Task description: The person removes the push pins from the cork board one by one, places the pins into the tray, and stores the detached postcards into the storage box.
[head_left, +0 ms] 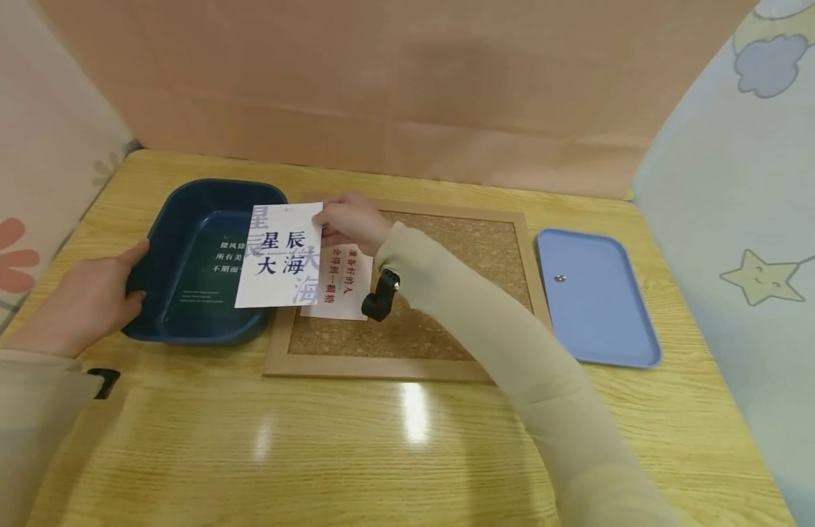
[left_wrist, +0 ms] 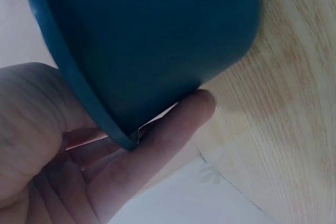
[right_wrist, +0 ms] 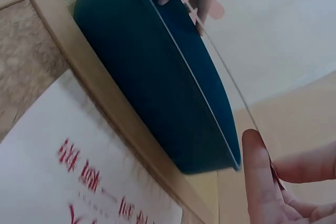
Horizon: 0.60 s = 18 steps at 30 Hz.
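My right hand [head_left: 354, 222] pinches a white card [head_left: 269, 285] with blue characters by its right edge. The card overlaps the right side of a dark blue plastic basin [head_left: 176, 208] in the head view. It appears edge-on, over the basin's opening, in the right wrist view. My left hand [head_left: 84, 300] grips the basin's left rim, fingers against the outer wall [left_wrist: 152, 35]. Inside the basin lies a dark green card [head_left: 203, 293] with white characters, partly covered by the white card. Beneath my right hand, a second white card [head_left: 337, 289] with red characters rests on the cork board [head_left: 394, 340].
The wood-framed cork board lies in the middle of the table [head_left: 328, 454], close against the basin. To its right is a light blue tray [head_left: 598, 315] holding a small metallic item [head_left: 560, 278]. Patterned cloth walls stand left and right, a plain one behind.
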Motion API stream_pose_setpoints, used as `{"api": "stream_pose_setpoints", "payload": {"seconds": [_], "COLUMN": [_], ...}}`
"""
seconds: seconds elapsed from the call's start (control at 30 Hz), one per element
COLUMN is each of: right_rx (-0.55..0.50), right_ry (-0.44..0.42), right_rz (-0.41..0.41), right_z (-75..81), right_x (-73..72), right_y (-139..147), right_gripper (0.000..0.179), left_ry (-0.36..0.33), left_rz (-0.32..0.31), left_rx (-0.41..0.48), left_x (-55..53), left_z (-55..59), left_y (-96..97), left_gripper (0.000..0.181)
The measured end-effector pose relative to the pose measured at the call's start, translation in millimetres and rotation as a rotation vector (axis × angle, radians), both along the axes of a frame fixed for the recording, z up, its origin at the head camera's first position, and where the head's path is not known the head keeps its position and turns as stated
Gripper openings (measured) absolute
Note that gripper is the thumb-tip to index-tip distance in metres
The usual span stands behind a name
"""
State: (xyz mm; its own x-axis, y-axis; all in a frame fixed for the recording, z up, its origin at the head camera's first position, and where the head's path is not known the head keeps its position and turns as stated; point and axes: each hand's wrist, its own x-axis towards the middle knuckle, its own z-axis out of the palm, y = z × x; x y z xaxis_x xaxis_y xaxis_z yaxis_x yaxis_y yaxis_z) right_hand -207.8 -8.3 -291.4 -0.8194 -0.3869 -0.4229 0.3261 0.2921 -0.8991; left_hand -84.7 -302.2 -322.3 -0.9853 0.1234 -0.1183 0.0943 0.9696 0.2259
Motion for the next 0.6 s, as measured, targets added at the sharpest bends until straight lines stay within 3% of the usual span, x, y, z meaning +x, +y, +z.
{"api": "stream_pose_setpoints", "payload": {"seconds": [0.13,0.37,0.6], "right_rx": [0.011,0.002,-0.005], "right_ry": [-0.012,-0.023,-0.026], "right_rz": [0.007,0.034,0.034], "right_z": [-0.1,2.2,0.9], "right_x": [2.2,8.4,10.6], "right_y": [-16.1,-39.3,-53.0], "right_gripper": [0.007,0.021,0.019], "left_ry": [-0.013,-0.032,-0.019], "left_rz": [0.012,0.034,0.023], "left_rx": [-0.003,-0.005,0.003], "left_x": [1.2,5.1,7.0], "left_z": [1.7,6.3,6.4], "left_y": [0.5,2.4,4.9], "left_gripper": [0.072,0.071,0.07]}}
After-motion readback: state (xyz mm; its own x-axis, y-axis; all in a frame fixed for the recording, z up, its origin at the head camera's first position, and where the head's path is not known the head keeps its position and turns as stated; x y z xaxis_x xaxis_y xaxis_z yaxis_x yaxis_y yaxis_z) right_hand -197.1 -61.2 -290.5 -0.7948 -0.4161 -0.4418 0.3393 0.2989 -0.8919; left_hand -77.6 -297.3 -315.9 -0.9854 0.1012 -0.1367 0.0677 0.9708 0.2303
